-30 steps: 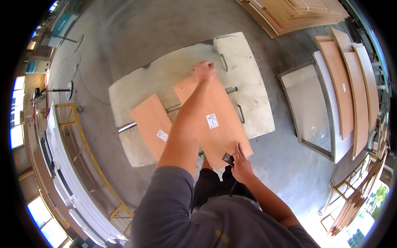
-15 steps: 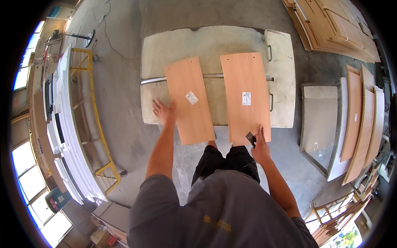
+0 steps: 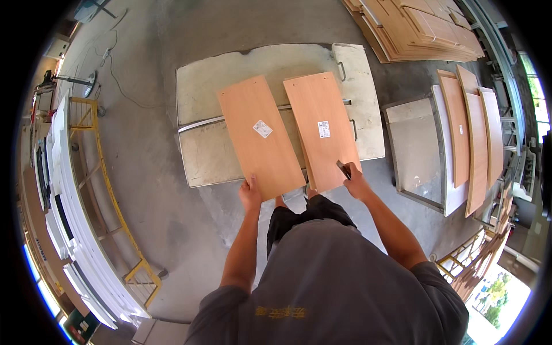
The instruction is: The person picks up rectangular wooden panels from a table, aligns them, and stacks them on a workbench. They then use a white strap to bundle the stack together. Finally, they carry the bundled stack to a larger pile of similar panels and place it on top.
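Two wood-grain boards lie side by side on a worn cream work table [image 3: 210, 159], their near ends overhanging its front edge. At the lower left corner of the left board [image 3: 247, 118], my left hand [image 3: 250, 194] grips the edge, thumb on top and fingers underneath. My right hand [image 3: 356, 183] is closed around a small flat dark tool [image 3: 344, 169], perhaps a scraper, by the near right corner of the right board [image 3: 313, 106]. Each board bears a white label. Under the right board, the edge of another board shows.
A yellow metal frame [image 3: 109, 198] with white panels [image 3: 75, 230] stands at left. More boards [image 3: 478, 149] lean at right beside a grey-framed panel [image 3: 417, 152]. Stacked boards [image 3: 414, 34] lie at far right. A cable [image 3: 123, 86] crosses the floor at far left.
My left hand came down from beside the left board's middle to grip its near left corner. My right hand still holds the dark tool near the right board's corner. The view has turned.
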`<state>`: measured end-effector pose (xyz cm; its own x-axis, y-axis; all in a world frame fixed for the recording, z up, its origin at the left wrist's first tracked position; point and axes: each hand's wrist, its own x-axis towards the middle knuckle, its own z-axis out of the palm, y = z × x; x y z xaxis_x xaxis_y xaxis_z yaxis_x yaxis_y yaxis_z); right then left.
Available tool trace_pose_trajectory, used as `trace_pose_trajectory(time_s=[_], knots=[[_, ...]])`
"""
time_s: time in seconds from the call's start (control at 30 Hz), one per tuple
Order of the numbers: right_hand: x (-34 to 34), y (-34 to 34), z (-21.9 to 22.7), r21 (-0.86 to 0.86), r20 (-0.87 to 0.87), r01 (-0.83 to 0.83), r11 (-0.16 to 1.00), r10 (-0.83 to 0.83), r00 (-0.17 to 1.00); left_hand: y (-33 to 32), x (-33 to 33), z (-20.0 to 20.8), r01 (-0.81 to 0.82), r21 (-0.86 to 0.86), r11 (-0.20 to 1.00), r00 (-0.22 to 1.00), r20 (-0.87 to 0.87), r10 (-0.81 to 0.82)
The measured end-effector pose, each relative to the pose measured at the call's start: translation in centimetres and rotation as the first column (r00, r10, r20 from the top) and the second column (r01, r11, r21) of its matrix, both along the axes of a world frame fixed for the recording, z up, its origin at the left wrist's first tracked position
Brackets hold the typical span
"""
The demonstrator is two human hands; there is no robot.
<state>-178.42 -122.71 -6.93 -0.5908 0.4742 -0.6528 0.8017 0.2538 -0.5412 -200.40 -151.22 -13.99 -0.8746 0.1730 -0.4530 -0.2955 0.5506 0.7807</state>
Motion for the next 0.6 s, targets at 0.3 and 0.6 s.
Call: trace_pose_trajectory(time_s=[0.3, 0.6], knots=[[0.6, -3.1, 1.3, -0.084, -0.403, 0.347, 0.934, -0.351, 0.846, 8.6, 7.3, 3.1, 0.218, 0.212, 0.953, 0.966, 0.096, -0.242], [2.6, 3.5, 3.7, -0.019, -0.241, 0.323, 0.946, -0.318, 0.917, 12.4, 10.6, 6.8, 0.372, 0.408, 0.834, 0.818, 0.282, -0.502]])
